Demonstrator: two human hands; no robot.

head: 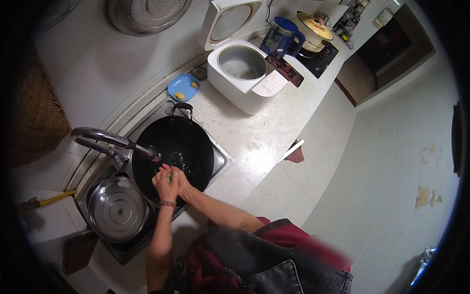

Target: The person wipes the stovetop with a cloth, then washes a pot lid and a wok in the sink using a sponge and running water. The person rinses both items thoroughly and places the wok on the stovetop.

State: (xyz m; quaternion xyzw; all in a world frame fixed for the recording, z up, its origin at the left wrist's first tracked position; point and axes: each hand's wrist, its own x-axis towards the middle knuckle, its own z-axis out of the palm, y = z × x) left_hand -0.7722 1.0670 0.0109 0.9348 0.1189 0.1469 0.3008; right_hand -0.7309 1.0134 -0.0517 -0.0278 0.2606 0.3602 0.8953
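My left hand (164,185), with a bracelet at the wrist, and my right hand (182,184) are pressed together over the near side of a black wok (198,143). A small green thing (169,178) shows between them; the fingers hide most of it, so its kind is unclear. The wok rests over a stainless steel sink (222,160), its loop handle at the far side. Water glistens on the wok's bottom. Just beyond my fingers is the spout of a chrome faucet (145,150), pointing into the wok.
A round metal lid (117,209) lies left of the wok. Beyond stand a blue dish (188,88) with yellowish pieces, an open white rice cooker (231,90) with a phone (285,70) on it, a blue-lidded pitcher (281,36) and a lidded pot (312,31) on a black cooktop (319,60).
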